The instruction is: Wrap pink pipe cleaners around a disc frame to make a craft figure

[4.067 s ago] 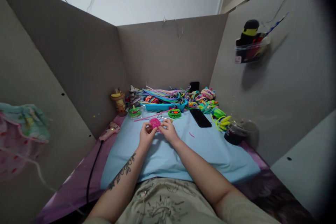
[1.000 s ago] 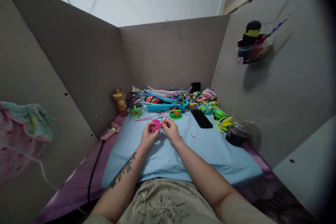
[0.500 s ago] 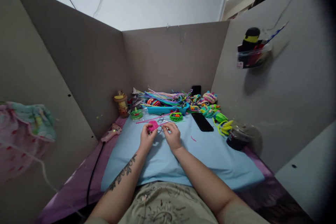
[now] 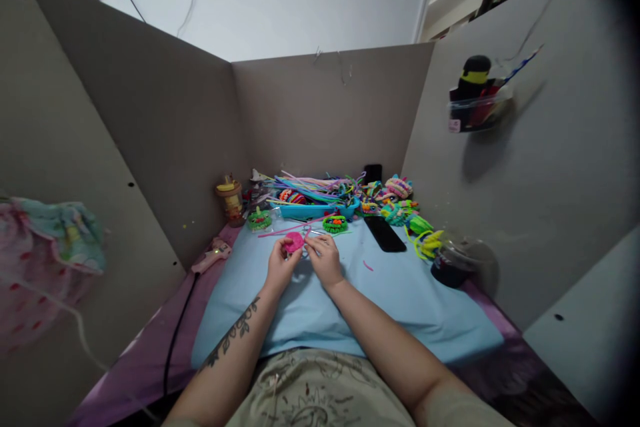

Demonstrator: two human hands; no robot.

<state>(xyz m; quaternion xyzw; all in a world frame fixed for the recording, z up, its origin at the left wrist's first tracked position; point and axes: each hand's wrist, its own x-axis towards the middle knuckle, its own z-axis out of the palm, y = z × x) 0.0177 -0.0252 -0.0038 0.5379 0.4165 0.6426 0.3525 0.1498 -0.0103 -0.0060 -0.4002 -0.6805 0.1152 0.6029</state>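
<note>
My left hand [image 4: 280, 265] pinches a small round pink pipe-cleaner piece [image 4: 295, 242] above the light blue cloth [image 4: 400, 293]. My right hand [image 4: 324, 257] is closed beside it, fingertips at the pink piece's right edge, gripping a thin strand of it. A loose pink pipe cleaner [image 4: 280, 229] lies just beyond my hands. A green coiled piece with an orange centre [image 4: 335, 223] sits right behind my right hand.
A blue tray [image 4: 313, 209] of pipe cleaners and several colourful finished pieces [image 4: 397, 197] line the back. A black phone [image 4: 384, 233], a dark lidded cup [image 4: 450, 260], a yellow bottle [image 4: 231, 199] and a pink glue gun [image 4: 213, 255] surround the cloth. Cardboard walls enclose three sides.
Both hands have stayed together on the pink piece, turning and working it slightly. The camera has tilted a little, shifting the scene downward.
</note>
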